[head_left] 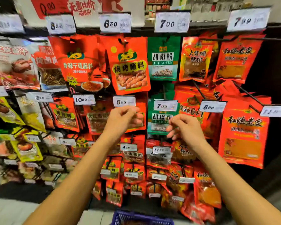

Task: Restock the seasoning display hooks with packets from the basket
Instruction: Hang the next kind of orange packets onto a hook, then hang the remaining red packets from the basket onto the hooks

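Left hand (122, 118) raised at the display, fingers loosely curled, blurred; can't tell if they pinch anything. Just above its fingertips: the 5.80 price tag (124, 101); the red packet (139, 117) behind them is mostly hidden. Right hand (184, 127) fingers also curled and smeared, grip unclear, overlapping the green pepper packet (159, 120). Blue basket (136, 219) far below both hands, cut off by the frame edge.
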A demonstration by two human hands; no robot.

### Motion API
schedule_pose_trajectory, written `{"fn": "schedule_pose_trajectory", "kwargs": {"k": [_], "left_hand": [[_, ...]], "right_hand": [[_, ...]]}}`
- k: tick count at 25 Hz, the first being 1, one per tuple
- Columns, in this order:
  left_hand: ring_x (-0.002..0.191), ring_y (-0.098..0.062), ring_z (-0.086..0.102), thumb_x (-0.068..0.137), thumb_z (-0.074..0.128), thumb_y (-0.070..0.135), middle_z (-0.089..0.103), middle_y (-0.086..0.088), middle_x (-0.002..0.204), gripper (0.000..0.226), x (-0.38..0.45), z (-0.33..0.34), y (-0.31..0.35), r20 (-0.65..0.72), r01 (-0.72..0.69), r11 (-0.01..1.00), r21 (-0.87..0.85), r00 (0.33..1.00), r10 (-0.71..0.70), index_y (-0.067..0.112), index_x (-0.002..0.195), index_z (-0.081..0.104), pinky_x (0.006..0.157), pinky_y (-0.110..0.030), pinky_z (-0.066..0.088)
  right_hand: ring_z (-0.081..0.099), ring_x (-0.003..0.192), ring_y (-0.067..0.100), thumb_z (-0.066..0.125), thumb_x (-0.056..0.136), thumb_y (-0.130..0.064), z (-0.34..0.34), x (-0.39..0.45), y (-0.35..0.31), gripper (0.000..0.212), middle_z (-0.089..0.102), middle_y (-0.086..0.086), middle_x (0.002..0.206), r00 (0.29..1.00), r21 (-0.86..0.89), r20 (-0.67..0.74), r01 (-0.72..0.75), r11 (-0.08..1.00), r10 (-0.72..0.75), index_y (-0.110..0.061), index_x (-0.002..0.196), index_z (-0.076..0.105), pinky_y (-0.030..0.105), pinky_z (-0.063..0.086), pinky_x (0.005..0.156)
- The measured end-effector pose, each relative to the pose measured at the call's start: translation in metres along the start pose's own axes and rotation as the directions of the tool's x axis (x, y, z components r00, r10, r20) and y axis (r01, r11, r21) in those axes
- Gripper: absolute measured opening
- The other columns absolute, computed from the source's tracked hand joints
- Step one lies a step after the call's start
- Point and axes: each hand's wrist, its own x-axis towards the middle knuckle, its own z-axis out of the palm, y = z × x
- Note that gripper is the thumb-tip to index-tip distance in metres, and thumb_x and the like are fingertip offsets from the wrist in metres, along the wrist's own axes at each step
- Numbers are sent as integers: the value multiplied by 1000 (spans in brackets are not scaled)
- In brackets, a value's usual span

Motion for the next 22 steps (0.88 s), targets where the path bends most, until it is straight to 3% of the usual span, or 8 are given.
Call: {"fn": "schedule_pose_trajectory", "kwargs": {"k": [3,6,8,11,13,17,20,22], "left_hand": [[62,-17,66,102,49,12,72,-8,77,21,-38,15,-77,3,286,958,18,958,-286,8,96,68,59,-26,50],[65,-21,60,100,50,10,68,-13,84,18,-70,23,-161,-8,532,847,-4,847,-532,11,93,66,62,-28,47],[66,-19,62,100,51,13,71,-9,82,17,-90,24,-219,-27,655,755,-6,755,-655,13,95,67,62,-27,48],[69,-19,65,99,53,15,73,-5,80,14,-122,20,-320,-76,821,571,12,570,-818,13,99,68,66,-28,50],[68,-22,60,98,54,12,69,-9,83,12,-145,16,-394,-78,893,449,11,449,-890,11,99,66,64,-29,46],[61,-21,59,96,56,10,67,-8,75,11,-184,8,-540,-129,967,251,43,254,-959,13,89,64,61,-28,48],[68,-24,58,95,60,12,65,-12,78,15,-219,-3,-652,-171,985,123,119,142,-975,16,80,61,56,-26,46],[68,-25,60,95,61,17,67,-11,79,13,-242,-12,-712,-173,977,81,196,115,-978,15,82,62,50,-22,47]], "right_hand": [[58,41,18,53,98,-4,-10,-28,84,25,63,7,54,982,-10,13,-190,982,190,-6,75,61,24,43,41],[55,40,19,53,96,-2,-17,-55,169,27,62,6,52,924,-2,-28,-381,925,381,-7,70,61,24,44,42],[53,36,15,50,96,-1,-17,-78,227,28,61,3,49,853,22,-68,-517,856,517,-8,71,60,20,41,36],[58,40,16,50,99,-8,-8,-123,329,23,65,4,53,694,-30,-94,-718,695,714,-8,80,63,21,44,39],[61,46,22,52,97,-9,5,-156,407,21,66,6,57,581,-33,-131,-812,582,803,-7,81,64,24,49,45],[63,64,31,59,90,-8,44,-206,554,18,67,16,70,390,-28,-185,-919,392,902,-8,73,66,45,56,66],[61,59,27,59,89,-7,82,-236,664,15,65,14,70,281,-67,-163,-960,273,946,-11,75,64,37,56,57],[58,49,22,57,91,-5,102,-251,726,19,60,11,65,256,-128,-142,-963,239,956,-12,74,60,27,50,47]]}}
